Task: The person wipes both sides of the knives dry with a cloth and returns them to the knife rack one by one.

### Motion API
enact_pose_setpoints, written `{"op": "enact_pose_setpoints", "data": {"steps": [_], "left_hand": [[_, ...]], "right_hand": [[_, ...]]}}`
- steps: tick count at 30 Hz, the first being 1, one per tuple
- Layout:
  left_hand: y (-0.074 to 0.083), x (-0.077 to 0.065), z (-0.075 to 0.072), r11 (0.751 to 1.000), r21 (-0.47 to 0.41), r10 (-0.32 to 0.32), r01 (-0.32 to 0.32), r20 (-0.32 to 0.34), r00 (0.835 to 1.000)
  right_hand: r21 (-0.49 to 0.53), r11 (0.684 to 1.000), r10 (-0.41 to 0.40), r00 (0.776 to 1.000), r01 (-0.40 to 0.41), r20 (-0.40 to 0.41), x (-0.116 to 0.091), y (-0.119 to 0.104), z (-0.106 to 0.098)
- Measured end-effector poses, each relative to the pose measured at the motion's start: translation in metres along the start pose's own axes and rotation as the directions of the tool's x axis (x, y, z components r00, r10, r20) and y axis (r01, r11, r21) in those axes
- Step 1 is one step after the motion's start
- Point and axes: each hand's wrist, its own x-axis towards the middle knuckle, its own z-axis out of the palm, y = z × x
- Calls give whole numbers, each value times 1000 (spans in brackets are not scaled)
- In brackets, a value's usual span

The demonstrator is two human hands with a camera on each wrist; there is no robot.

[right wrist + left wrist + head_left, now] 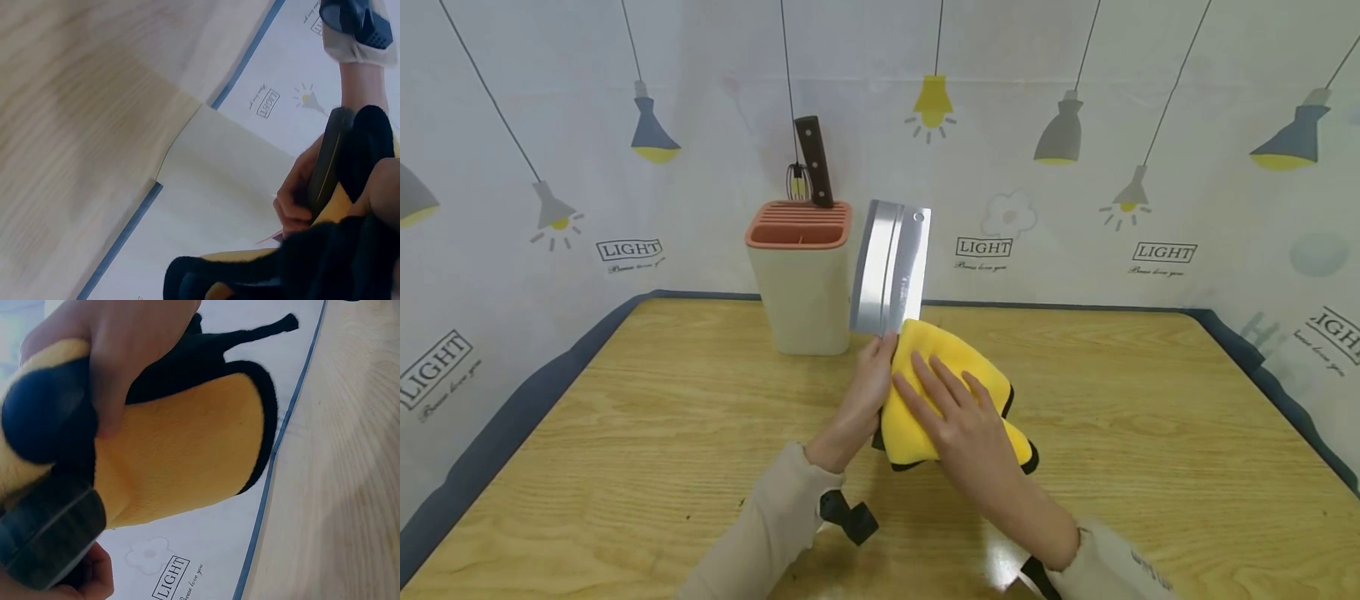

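A cleaver [891, 267] stands blade up in front of me, its broad steel face catching the light. My left hand [874, 375] grips its dark handle [328, 165], and the right wrist view shows those fingers curled round it. Against the lower right of the blade lies a yellow cloth [955, 358] with black edging, covering that part of the cleaver. My right hand [958, 417] holds the cloth, four fingers spread over its front. In the left wrist view one of its digits presses the cloth [187, 450] from the other side.
Behind and left of the blade, a cream knife block [808, 300] with an orange slotted top stands at the table's back edge. One dark-handled knife [815, 162] sits in it. The wooden table [625, 467] meets a lamp-patterned backdrop [1030, 192] behind and at both sides.
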Motion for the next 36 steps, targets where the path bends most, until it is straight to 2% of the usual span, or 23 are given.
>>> {"op": "enact_pose_setpoints", "data": {"steps": [13,20,26,32,36], "left_hand": [[6,4,2,997,-67,-38,34,-52,998],[8,5,3,969,-246,-10,17,29,1000],[9,5,3,975,-219,-19,26,33,999],[9,5,3,974,-223,-14,26,56,998],[8,3,4,980,-197,-19,31,64,998]], "right_hand": [[42,999,-30,999,32,-33,-12,-16,-5],[84,996,-37,999,38,-9,-19,-23,-10],[83,994,-68,998,68,-1,-22,-25,-14],[17,994,-111,994,112,-7,-21,-23,-16],[-17,994,-109,994,110,12,-20,-23,-17]]}}
